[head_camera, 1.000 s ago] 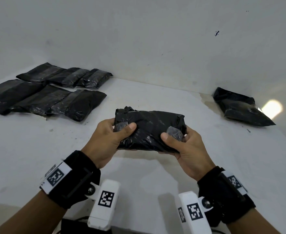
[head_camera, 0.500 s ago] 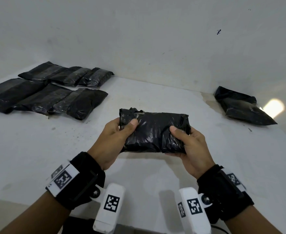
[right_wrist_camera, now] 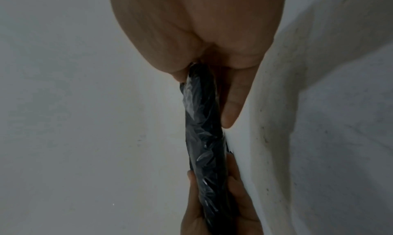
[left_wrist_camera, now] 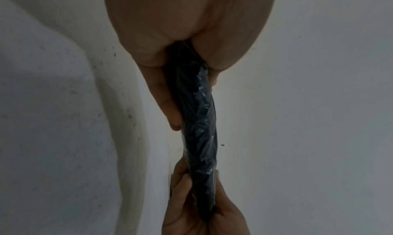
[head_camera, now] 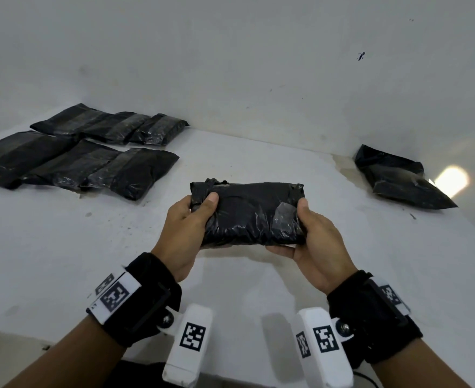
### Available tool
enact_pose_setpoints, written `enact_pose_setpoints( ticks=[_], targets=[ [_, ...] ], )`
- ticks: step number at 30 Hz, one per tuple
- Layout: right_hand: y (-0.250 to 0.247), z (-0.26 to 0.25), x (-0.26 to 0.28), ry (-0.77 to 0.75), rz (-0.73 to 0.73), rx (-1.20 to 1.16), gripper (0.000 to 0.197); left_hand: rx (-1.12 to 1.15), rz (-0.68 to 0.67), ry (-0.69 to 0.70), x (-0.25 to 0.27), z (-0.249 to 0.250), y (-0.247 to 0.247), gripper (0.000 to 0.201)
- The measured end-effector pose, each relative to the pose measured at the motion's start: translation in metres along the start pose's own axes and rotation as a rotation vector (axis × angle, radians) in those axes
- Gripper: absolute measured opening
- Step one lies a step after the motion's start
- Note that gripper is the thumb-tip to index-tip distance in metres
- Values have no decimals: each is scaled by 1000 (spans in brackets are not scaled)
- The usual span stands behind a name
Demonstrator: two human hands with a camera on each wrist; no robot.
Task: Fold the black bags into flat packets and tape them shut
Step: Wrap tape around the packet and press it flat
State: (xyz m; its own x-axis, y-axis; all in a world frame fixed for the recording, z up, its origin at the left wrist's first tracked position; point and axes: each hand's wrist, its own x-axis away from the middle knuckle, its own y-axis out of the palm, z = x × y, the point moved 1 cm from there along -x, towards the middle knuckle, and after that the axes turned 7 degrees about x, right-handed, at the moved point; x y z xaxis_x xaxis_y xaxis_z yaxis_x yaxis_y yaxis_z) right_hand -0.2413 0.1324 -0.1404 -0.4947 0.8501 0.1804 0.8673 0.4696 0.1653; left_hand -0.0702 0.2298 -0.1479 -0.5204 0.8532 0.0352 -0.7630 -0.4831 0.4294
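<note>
Open white table under and in front of the hands, nothing in the way there. Far left: two rows of flat black packets block that corner, lying on the table and overlapping each other. Far right: one loose black bag sits against the wall. Wide bare gap between packets and bag, straight back to the wall. The wall closes off the rear and right. Held packet hangs above the table, middle of the lane.

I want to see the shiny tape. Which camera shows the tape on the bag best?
The head view: the tape lies on the packet's broad face by the right hand's thumb. Both wrist views see the packet edge-on, so tape can't be told from glossy wrinkles.
</note>
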Motion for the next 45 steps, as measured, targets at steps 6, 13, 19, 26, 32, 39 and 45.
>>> enact_pose_setpoints(
  ticks=[6,13,19,26,32,39,45],
  targets=[
    [-1,6,-3,-18,74,33,38,-7,-92,-50,4,2,-1,40],
    [-2,6,-1,-2,-40,47,35,-78,36,49,0,-4,-8,31],
    [-5,9,-3,-65,-8,85,26,14,-26,-127,5,7,-4,32],
    [4,12,-5,-38,20,70,24,-60,-122,-87,8,8,-10,28],
    [11,6,-9,-39,249,401,47,-374,-16,284,7,16,-9,29],
    [54,-27,17,-205,-7,302,59,-990,-47,663,14,29,17,35],
    [67,-41,21,-210,-119,130,57,-1308,-167,683,28,28,33,64]
  ],
)
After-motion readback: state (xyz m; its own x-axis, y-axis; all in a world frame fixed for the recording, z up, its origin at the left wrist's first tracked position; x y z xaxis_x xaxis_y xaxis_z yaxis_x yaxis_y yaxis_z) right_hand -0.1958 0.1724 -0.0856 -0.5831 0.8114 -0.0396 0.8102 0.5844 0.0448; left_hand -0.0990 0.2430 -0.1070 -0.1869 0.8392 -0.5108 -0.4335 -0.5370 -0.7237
